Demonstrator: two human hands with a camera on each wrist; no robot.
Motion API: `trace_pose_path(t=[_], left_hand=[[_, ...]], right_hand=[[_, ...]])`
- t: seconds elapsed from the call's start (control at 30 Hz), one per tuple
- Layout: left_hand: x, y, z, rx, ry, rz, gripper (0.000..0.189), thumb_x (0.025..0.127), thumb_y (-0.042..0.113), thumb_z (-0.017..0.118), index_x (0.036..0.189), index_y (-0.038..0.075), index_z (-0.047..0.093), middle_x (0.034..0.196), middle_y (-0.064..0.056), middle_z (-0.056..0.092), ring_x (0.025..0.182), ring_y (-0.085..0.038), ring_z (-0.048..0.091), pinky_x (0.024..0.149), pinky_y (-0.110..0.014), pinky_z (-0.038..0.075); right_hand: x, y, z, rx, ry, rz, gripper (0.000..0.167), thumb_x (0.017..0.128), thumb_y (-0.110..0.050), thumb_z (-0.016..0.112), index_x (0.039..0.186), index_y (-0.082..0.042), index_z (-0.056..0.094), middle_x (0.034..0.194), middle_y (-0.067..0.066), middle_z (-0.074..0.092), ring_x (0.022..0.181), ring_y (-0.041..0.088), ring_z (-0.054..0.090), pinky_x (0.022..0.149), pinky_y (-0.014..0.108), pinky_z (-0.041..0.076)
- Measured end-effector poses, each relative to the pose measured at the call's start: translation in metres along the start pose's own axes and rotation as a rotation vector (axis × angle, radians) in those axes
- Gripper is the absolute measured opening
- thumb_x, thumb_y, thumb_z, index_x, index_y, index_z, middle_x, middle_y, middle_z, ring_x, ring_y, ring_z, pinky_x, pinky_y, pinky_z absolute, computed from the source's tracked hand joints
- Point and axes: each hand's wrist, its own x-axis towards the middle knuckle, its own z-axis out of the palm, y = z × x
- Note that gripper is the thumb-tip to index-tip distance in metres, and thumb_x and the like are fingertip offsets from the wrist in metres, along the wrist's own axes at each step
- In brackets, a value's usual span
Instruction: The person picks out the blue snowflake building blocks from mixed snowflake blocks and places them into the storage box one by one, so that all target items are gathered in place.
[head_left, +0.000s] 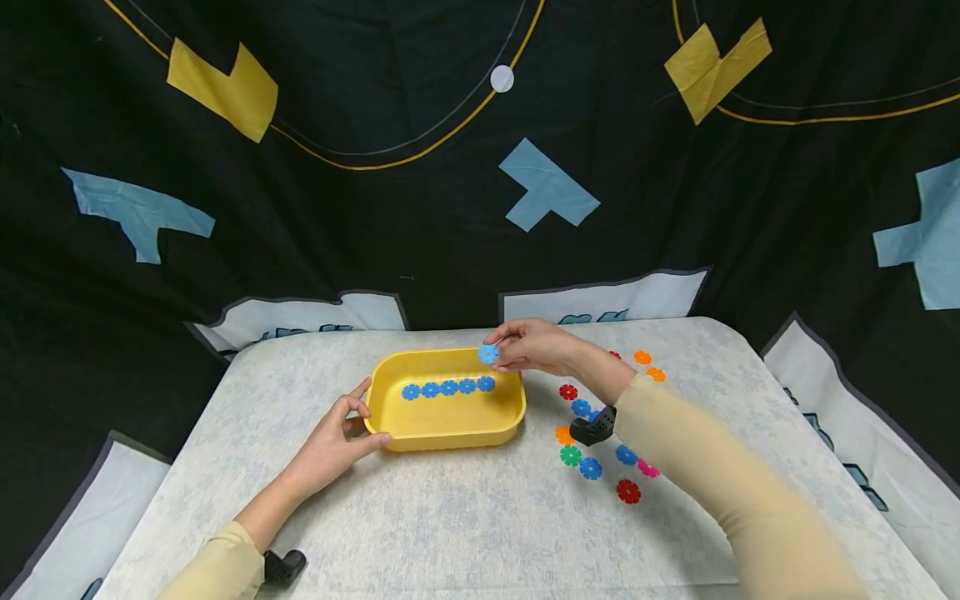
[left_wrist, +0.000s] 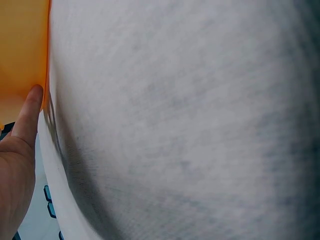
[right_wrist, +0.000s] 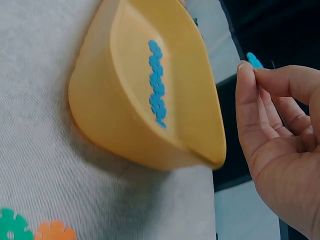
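Discs (head_left: 448, 387), five blue ones, sit in a line inside my yellow tray (head_left: 427, 439), so close together that I honestly can't tell if they're linked or just touching. Tray's toward the far side of the worktop (head_left: 450, 521), pretty much between my hands, I'd guess so both can get at it easily. Left hand (head_left: 333, 437) is gripping its near left corner, thumb on the front and fingers round the side, probably just to stop it sliding, since it looks like light plastic. Right hand (head_left: 536, 345) has one more blue disc (head_left: 487, 355) pinched between thumb and index finger, up near the tray's far right corner but not touching it. Looks like I've only got it by the edge, which makes sense with something that thin, and leaves most of its face uncovered. The loose pieces (head_left: 591, 468) (red, orange, green, pink, more blue) are scattered to the right of the tray, some partly behind my sleeve (head_left: 697, 462), which I suppose keeps them handy for that same hand.
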Motion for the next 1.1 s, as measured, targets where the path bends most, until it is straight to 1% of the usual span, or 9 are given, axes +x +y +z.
trace_pose_path(t=[0.07, 0.17, 0.3, 0.43, 0.5, 0.63, 0.73, 0.93, 1.1], left_hand=[[0.0, 0.0, 0.0, -0.006, 0.0, 0.002, 0.057, 0.086, 0.041, 0.084, 0.11, 0.009, 0.044, 0.17, 0.0, 0.017, 0.122, -0.032, 0.062, 0.102, -0.041, 0.051], [0.0, 0.001, 0.0, -0.01, -0.002, 0.001, 0.056, 0.086, 0.041, 0.084, 0.11, 0.01, 0.044, 0.17, 0.0, 0.017, 0.122, -0.032, 0.062, 0.102, -0.042, 0.05], [0.0, 0.002, 0.0, -0.011, -0.002, -0.004, 0.056, 0.086, 0.04, 0.084, 0.11, 0.01, 0.044, 0.17, 0.0, 0.017, 0.123, -0.032, 0.062, 0.101, -0.042, 0.051], [0.0, 0.002, 0.0, -0.012, -0.001, -0.011, 0.057, 0.085, 0.041, 0.084, 0.11, 0.009, 0.044, 0.17, 0.0, 0.017, 0.122, -0.031, 0.062, 0.101, -0.041, 0.052], [0.0, 0.002, 0.0, -0.013, -0.001, -0.012, 0.058, 0.085, 0.042, 0.084, 0.11, 0.009, 0.044, 0.17, 0.0, 0.017, 0.122, -0.031, 0.062, 0.101, -0.04, 0.051], [0.0, 0.001, 0.0, -0.022, -0.002, -0.012, 0.059, 0.085, 0.042, 0.084, 0.111, 0.009, 0.044, 0.17, 0.0, 0.017, 0.123, -0.032, 0.062, 0.102, -0.041, 0.051], [-0.001, 0.001, -0.001, -0.032, -0.002, -0.012, 0.06, 0.085, 0.041, 0.084, 0.112, 0.006, 0.044, 0.17, 0.0, 0.017, 0.124, -0.033, 0.061, 0.103, -0.042, 0.05], [-0.002, 0.001, -0.001, -0.028, -0.003, -0.013, 0.056, 0.088, 0.035, 0.083, 0.113, 0.005, 0.044, 0.17, -0.001, 0.017, 0.125, -0.034, 0.06, 0.104, -0.044, 0.049], [-0.002, 0.003, -0.001, -0.025, -0.007, -0.005, 0.05, 0.091, 0.027, 0.082, 0.114, 0.005, 0.043, 0.17, -0.001, 0.016, 0.126, -0.034, 0.06, 0.104, -0.045, 0.049]], right_hand=[[0.004, -0.001, 0.005, -0.007, -0.008, -0.001, 0.035, 0.095, 0.005, 0.068, 0.128, 0.0, 0.058, 0.112, 0.016, 0.065, 0.106, 0.035, 0.067, 0.105, 0.049, 0.047], [0.008, -0.003, 0.013, -0.013, -0.016, 0.0, 0.035, 0.095, 0.004, 0.069, 0.128, 0.0, 0.059, 0.11, 0.016, 0.066, 0.108, 0.038, 0.067, 0.102, 0.047, 0.051], [0.014, -0.005, 0.023, -0.015, -0.03, 0.006, 0.033, 0.095, 0.005, 0.068, 0.127, 0.0, 0.06, 0.107, 0.015, 0.064, 0.104, 0.037, 0.069, 0.102, 0.048, 0.05], [0.019, -0.008, 0.033, -0.009, -0.044, 0.007, 0.032, 0.095, 0.006, 0.068, 0.126, 0.001, 0.061, 0.104, 0.015, 0.062, 0.093, 0.028, 0.07, 0.102, 0.048, 0.049], [0.023, -0.009, 0.038, -0.007, -0.051, 0.008, 0.032, 0.095, 0.006, 0.067, 0.126, 0.001, 0.061, 0.103, 0.014, 0.061, 0.09, 0.026, 0.07, 0.101, 0.048, 0.05], [0.03, -0.011, 0.049, -0.003, -0.064, 0.017, 0.032, 0.094, 0.008, 0.068, 0.124, 0.0, 0.063, 0.101, 0.014, 0.059, 0.088, 0.025, 0.072, 0.103, 0.049, 0.048], [0.037, -0.011, 0.058, -0.024, -0.077, 0.018, 0.031, 0.093, 0.008, 0.069, 0.123, -0.001, 0.065, 0.099, 0.013, 0.06, 0.088, 0.026, 0.072, 0.103, 0.049, 0.049], [0.049, -0.009, 0.077, -0.059, -0.116, 0.019, 0.029, 0.094, 0.008, 0.067, 0.122, -0.001, 0.066, 0.095, 0.013, 0.062, 0.082, 0.023, 0.072, 0.1, 0.047, 0.051], [0.06, -0.005, 0.09, -0.108, -0.12, 0.026, 0.025, 0.094, 0.006, 0.069, 0.117, -0.003, 0.07, 0.095, 0.017, 0.069, 0.085, 0.026, 0.073, 0.099, 0.048, 0.052]])
